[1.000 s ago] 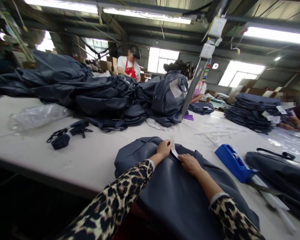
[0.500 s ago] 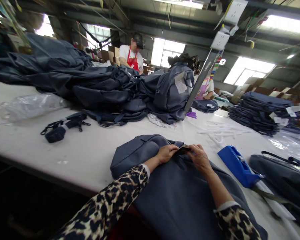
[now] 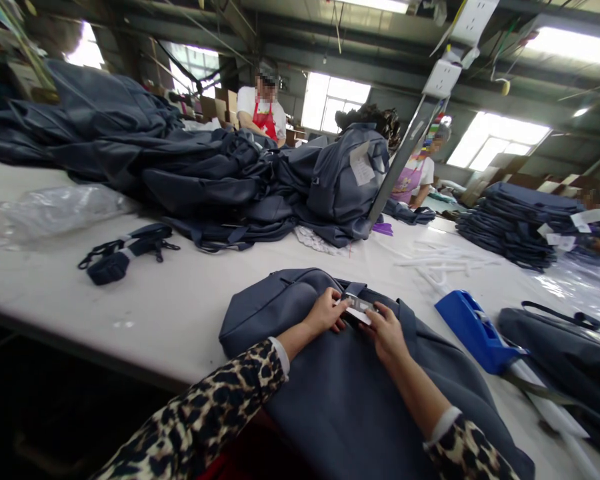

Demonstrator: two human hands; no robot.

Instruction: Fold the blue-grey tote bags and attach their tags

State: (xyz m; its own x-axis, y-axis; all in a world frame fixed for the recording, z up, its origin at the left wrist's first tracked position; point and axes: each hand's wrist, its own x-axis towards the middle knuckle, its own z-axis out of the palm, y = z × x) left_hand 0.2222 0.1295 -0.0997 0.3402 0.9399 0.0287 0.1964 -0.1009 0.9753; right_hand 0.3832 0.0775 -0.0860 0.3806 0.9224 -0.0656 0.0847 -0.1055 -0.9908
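Note:
A dark grey backpack (image 3: 330,393) lies flat on the white table (image 3: 180,300) right before me. My left hand (image 3: 325,310) and my right hand (image 3: 385,330) meet at its upper middle. Both pinch a small white tag (image 3: 359,308) that sits by the bag's grey strap loop (image 3: 354,289). Fingers of both hands are curled on the tag. Leopard-print sleeves cover both forearms.
A blue tape dispenser (image 3: 473,330) lies right of the bag, with another grey bag (image 3: 560,353) beyond it. A heap of grey backpacks (image 3: 205,173) fills the table's back, a neat stack (image 3: 520,223) at far right. A black strap (image 3: 125,250) and clear plastic bag (image 3: 55,210) lie left. Other people work behind.
Both hands have stayed at the bag's top while handling the white tag; the tag now lies flat between the fingers by the strap loop. My view has shifted slightly.

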